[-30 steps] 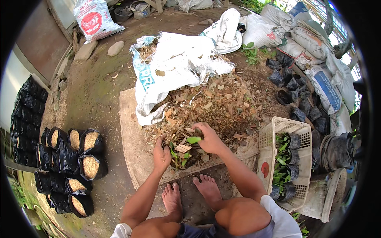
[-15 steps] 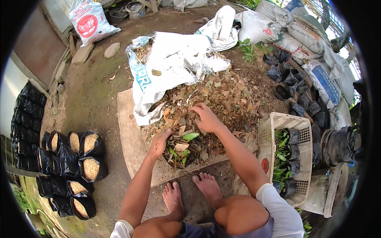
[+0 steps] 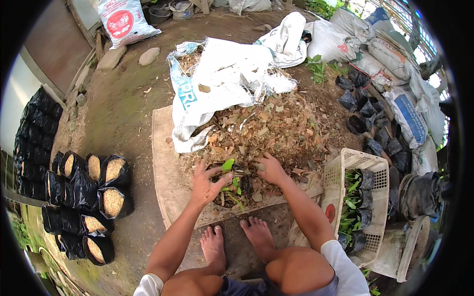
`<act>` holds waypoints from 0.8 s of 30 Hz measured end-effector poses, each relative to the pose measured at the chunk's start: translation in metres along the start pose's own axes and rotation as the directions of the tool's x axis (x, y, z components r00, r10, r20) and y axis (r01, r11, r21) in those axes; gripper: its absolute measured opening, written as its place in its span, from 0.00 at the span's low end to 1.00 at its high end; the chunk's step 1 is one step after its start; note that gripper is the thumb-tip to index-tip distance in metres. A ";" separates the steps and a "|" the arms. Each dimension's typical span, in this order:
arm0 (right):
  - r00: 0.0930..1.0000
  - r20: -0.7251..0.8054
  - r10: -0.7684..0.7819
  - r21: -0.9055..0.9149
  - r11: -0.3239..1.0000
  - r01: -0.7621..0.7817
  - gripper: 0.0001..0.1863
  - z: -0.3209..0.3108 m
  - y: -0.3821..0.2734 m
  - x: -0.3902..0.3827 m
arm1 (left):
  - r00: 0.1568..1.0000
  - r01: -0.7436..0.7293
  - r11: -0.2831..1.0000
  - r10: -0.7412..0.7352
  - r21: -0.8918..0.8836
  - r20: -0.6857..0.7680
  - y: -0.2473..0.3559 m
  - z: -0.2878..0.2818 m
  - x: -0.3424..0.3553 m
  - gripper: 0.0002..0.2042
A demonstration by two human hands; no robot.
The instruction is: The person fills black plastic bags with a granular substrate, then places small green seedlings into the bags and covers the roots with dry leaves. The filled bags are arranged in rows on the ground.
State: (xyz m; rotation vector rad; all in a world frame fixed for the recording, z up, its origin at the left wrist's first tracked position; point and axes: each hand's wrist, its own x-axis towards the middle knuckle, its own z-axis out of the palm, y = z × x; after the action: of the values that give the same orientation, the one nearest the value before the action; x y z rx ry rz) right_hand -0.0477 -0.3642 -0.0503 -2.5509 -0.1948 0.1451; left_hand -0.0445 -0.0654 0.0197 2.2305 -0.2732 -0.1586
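Note:
A seedling with green leaves [image 3: 236, 183] grows from a dark planting bag, its rim mostly hidden among wood chips. At its left side is my left hand [image 3: 205, 185], fingers spread and thumb reaching toward the leaves, holding nothing. My right hand [image 3: 271, 170] is at the seedling's right, low against the chips, with its fingers curled inward; what they hold, if anything, cannot be made out. Beyond both hands spreads a heap of wood chips and dry leaf bits [image 3: 266, 126], partly under a torn white woven sack [image 3: 222, 74].
A brown mat [image 3: 165, 163] lies under the heap. Black bags filled with pale husks [image 3: 113, 201] stand at left. At right, a cream plastic crate [image 3: 335, 170] holds bagged seedlings [image 3: 351, 197]. Stuffed sacks [image 3: 390, 54] and black bags [image 3: 368, 106] lie behind it.
My right hand has come down from the heap toward the seedling, its fingers curling. My left hand has shifted slightly right and spread its fingers beside the leaves. The view has shifted slightly.

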 end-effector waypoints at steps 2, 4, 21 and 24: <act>0.978 -0.177 0.111 0.241 0.968 -0.066 0.36 -0.009 -0.013 0.016 | 0.998 -0.013 1.000 0.012 0.009 0.062 0.010 0.003 -0.005 0.28; 0.985 0.010 0.174 0.640 0.756 -0.140 0.35 -0.027 -0.025 0.029 | 0.999 -0.037 0.999 0.036 0.037 0.026 0.013 0.008 -0.012 0.27; 0.977 0.210 -0.039 0.644 0.757 -0.109 0.22 -0.035 -0.060 0.035 | 0.932 -0.152 0.696 -0.135 -0.702 -0.336 -0.018 0.007 -0.001 0.24; 0.953 0.304 -0.014 0.399 0.910 -0.114 0.19 -0.034 -0.064 0.015 | 0.949 0.297 0.849 -0.312 -0.436 0.040 -0.021 -0.007 0.027 0.20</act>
State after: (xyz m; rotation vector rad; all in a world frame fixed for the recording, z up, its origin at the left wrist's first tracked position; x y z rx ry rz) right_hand -0.0353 -0.3277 0.0125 -2.0995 -0.1900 0.5399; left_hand -0.0145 -0.0546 0.0073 1.8077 0.1328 -0.3225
